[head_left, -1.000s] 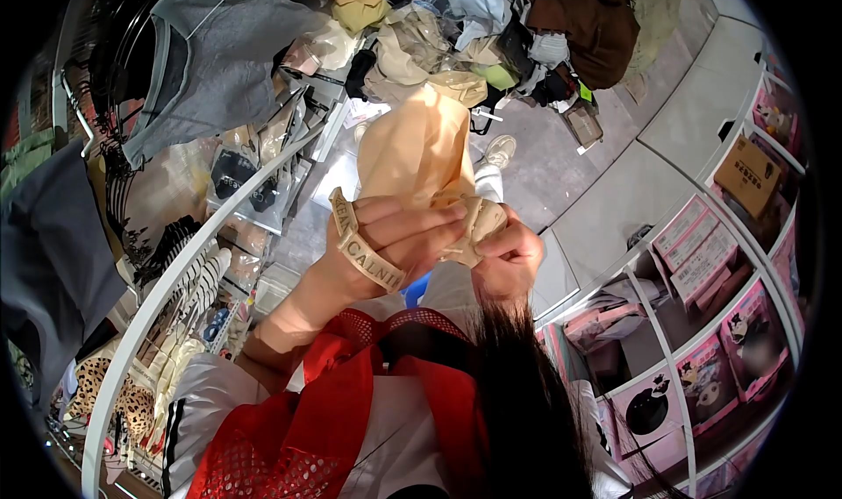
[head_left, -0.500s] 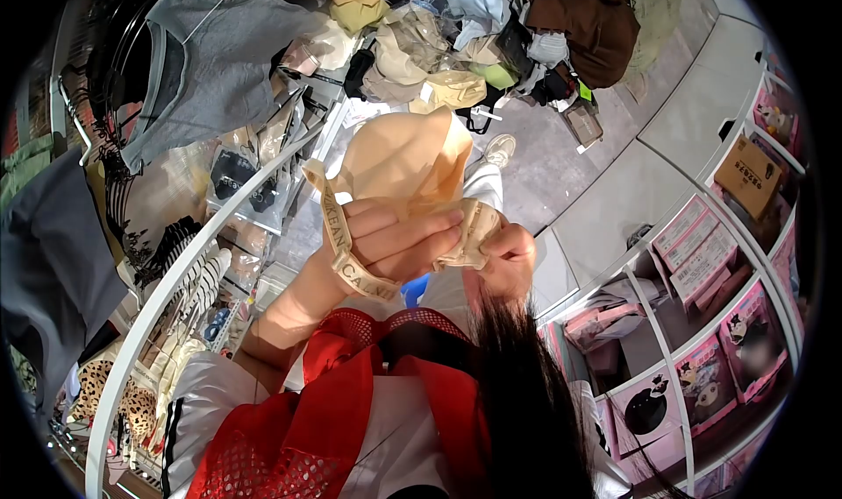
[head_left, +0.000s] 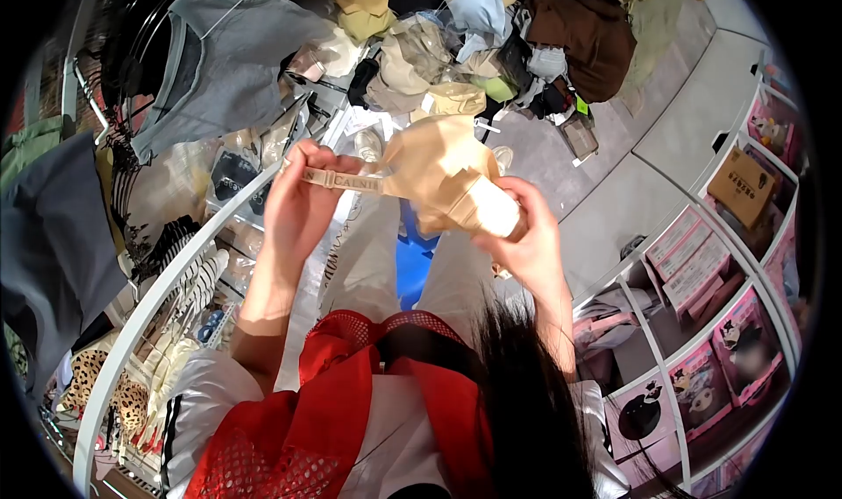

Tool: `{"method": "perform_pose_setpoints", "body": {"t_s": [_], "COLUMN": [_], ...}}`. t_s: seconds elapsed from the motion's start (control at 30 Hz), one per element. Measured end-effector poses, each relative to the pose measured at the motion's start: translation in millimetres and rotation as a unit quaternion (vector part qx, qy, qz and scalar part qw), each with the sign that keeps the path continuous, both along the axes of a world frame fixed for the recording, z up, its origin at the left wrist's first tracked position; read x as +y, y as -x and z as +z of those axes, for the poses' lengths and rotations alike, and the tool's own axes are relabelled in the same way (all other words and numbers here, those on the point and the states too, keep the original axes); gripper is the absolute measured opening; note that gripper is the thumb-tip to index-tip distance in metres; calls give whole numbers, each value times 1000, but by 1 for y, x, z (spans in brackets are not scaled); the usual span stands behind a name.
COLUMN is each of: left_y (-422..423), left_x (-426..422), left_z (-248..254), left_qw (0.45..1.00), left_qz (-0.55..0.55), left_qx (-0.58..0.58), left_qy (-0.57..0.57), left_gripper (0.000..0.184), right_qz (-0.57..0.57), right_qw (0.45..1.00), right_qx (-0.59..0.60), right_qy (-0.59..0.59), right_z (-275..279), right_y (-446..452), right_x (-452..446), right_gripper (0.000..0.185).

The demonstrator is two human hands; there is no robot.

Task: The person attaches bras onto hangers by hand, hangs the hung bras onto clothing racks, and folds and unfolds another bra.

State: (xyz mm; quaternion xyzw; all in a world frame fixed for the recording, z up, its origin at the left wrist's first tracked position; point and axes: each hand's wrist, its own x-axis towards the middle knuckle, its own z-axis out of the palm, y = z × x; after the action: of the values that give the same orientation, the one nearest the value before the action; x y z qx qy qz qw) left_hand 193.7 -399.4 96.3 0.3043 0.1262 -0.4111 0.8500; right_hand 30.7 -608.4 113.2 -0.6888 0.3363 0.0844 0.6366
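Note:
A beige garment (head_left: 443, 161) with a lettered strap (head_left: 346, 181) is stretched between my two hands in front of my legs. My left hand (head_left: 303, 192) is closed on the strap at the garment's left end. On the other side, my right hand (head_left: 531, 227) grips the folded edge of the garment, its thumb below and its fingers partly behind the cloth. The strap runs nearly level from my left fingers to the body of the garment.
A white curved rail (head_left: 162, 293) passes at the left, by a hanging grey top (head_left: 215, 65). Piled clothes (head_left: 421, 52) lie ahead. Pink boxes (head_left: 693, 253) sit on a wire rack at the right, and a blue object (head_left: 414, 258) shows between my legs.
My hands, close together before, have moved apart. The left one went left and up and now holds the strap that looped around it; the garment has swung right and is spread sideways.

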Motion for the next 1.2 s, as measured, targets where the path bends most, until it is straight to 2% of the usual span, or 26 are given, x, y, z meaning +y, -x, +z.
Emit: {"method": "perform_pose_setpoints", "body": {"t_s": [0.03, 0.07, 0.1, 0.17, 0.23, 0.27, 0.3, 0.4, 0.43, 0.47, 0.5, 0.53, 0.57, 0.6, 0.67, 0.7, 0.77, 0.8, 0.87, 0.9, 0.93, 0.97, 1.0, 1.03, 1.13, 1.2], "left_y": [-4, -5, -8, -14, -16, -17, -23, -19, -20, -19, -15, -7, 4, 13, 33, 43, 58, 69, 103, 118, 131, 144, 155, 167, 199, 221], "left_x": [6, 10, 10, 14, 9, 8, 11, 13, 21, 28, 29, 32, 40, 45, 53, 59, 77, 84, 90, 91, 91, 91, 93, 96, 126, 165], "left_z": [-1, 3, 14, 29, 47, 59, 73, 96, 102, 98, 110, 122, 128, 144, 182, 195, 214, 223, 244, 249, 253, 258, 263, 272, 310, 337], "left_qw": [999, 1000, 995, 981, 908, 850, 741, 274, 298, 244, 277, 311, 265, 273, 290, 251, 215, 192, 290, 353, 414, 465, 496, 517, 580, 567], "left_qz": [4, -12, -29, -87, -95, -94, -144, -217, -262, -273, -316, -360, -323, -306, -277, -285, -277, -288, -263, -259, -251, -218, -201, -209, -240, -265], "left_qx": [10, -19, -47, -121, -322, -416, -527, -698, -701, -706, -699, -688, -739, -749, -765, -760, -783, -783, -740, -708, -674, -667, -668, -643, -576, -564], "left_qy": [39, -19, -77, -127, -250, -308, -390, -625, -593, -606, -578, -548, -529, -520, -504, -527, -514, -517, -547, -554, -559, -540, -518, -525, -524, -539], "left_gripper": [26, 28, 30, 39, 42, 43, 46, 49, 50, 36, 27, 23, 17, 17, 17, 16, 15, 14, 15, 17, 19, 20, 23, 25, 29, 24], "right_qz": [101, 198, 201, 183, 144, 105, 80, -59, -127, -159, -236, -288, -243, -176, -32, 40, 169, 189, 208, 282, 372, 417, 477, 529, 630, 643], "right_qw": [988, 951, 945, 929, 914, 901, 890, 853, 863, 877, 946, 957, 964, 972, 995, 997, 888, 794, 881, 909, 877, 879, 801, 747, 628, 513], "right_qx": [50, 98, 162, 130, 80, 65, 53, 18, 24, 42, 24, 11, 7, -3, 16, 30, -9, -73, -56, -41, -138, -198, -338, -401, -457, -566], "right_qy": [108, 216, 201, 293, 370, 415, 445, 518, 489, 451, 220, -30, -106, -154, -94, 52, 427, 573, 422, 304, 270, 118, 133, 30, 27, 59], "right_z": [16, 27, 29, 21, 22, 24, 25, 48, 52, 50, 55, 60, 63, 65, 80, 88, 75, 70, 67, 103, 100, 74, 93, 103, 147, 144], "right_y": [-6, -11, -12, 0, 10, 15, 21, 24, 24, 26, 21, 15, 12, 6, -9, -13, -24, -31, -54, -56, -57, -56, -43, -31, 23, 50], "right_x": [-2, -2, 3, 3, -7, -13, -24, -44, -52, -65, -77, -87, -95, -104, -109, -114, -142, -150, -144, -103, -67, -22, 33, 85, 193, 239], "right_gripper": [49, 52, 51, 45, 35, 30, 31, 29, 27, 26, 27, 28, 29, 31, 35, 41, 29, 24, 19, 21, 25, 36, 46, 52, 26, 15]}}
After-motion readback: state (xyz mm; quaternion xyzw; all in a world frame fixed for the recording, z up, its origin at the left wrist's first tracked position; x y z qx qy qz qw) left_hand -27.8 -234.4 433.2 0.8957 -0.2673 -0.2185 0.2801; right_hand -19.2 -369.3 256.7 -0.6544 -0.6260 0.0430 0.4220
